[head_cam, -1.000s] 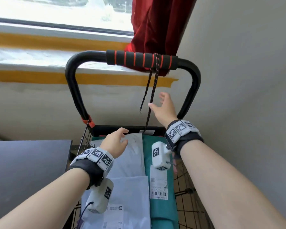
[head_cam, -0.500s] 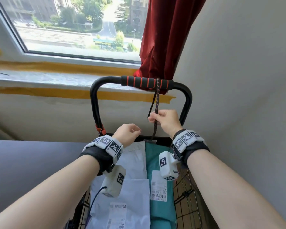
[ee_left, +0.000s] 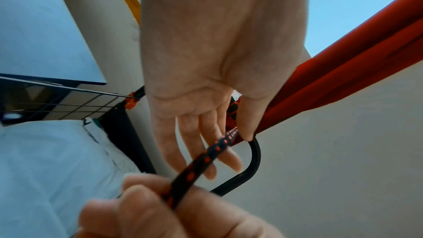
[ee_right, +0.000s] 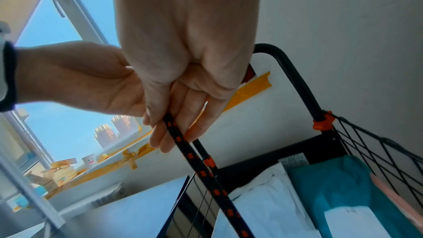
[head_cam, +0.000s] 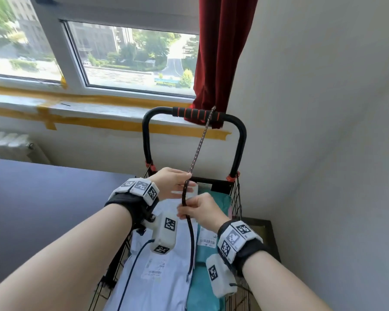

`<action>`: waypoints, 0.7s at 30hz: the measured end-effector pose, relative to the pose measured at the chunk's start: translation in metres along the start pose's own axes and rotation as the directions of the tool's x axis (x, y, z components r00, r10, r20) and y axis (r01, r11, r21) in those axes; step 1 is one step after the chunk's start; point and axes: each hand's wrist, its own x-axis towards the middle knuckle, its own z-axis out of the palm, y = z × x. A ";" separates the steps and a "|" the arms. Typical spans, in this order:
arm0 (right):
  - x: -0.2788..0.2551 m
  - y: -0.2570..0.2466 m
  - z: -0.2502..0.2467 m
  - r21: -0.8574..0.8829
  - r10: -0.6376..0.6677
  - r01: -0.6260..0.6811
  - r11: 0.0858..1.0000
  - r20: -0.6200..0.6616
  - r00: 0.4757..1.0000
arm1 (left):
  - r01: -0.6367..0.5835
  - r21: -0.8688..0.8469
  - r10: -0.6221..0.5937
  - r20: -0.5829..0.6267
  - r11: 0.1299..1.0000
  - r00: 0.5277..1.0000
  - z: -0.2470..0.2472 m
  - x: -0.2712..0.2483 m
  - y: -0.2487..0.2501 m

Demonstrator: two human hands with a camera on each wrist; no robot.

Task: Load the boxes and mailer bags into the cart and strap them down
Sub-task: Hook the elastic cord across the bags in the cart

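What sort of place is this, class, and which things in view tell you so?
Probably a room in a flat or small office, several floors up: a window overlooking buildings, a red curtain, a radiator.

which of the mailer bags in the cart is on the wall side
The teal mailer bag, beside the cart's right mesh wall; the white mailer bag lies left of it.

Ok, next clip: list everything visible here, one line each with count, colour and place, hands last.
cart: 1, black wire, by the wall
cart handle: 1, black with orange-striped grip, top of cart
bungee cord: 1, black with orange flecks, from grip down to both hands
white mailer bags: at least 2, in cart, left side
teal mailer bag: 1, in cart, right side
curtain: 1, dark red, behind handle
table: 1, dark, left of cart
left hand: pinches cord
right hand: grips cord lower down
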 end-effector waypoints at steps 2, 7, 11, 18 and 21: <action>-0.021 0.010 0.013 -0.024 0.004 -0.003 1.000 0.037 0.999 | -0.019 -0.011 0.018 -0.037 1.000 0.999 0.002 -0.019 -0.008; -0.068 0.027 0.037 -0.037 0.029 -0.028 0.999 0.034 0.999 | -0.062 -0.054 0.055 -0.122 0.997 0.991 -0.004 -0.063 -0.010; -0.101 0.037 0.057 -0.048 0.039 -0.039 0.998 -0.002 0.999 | -0.071 -0.067 0.063 -0.113 0.995 0.992 -0.013 -0.097 -0.013; -0.160 0.061 0.116 -0.115 0.140 -0.147 0.982 -0.070 0.988 | -0.087 -0.141 0.078 -0.067 0.986 0.995 -0.045 -0.162 -0.038; -0.187 0.074 0.149 -0.148 0.181 -0.196 0.969 -0.111 0.977 | -0.110 -0.142 0.101 -0.068 0.984 0.993 -0.062 -0.189 -0.055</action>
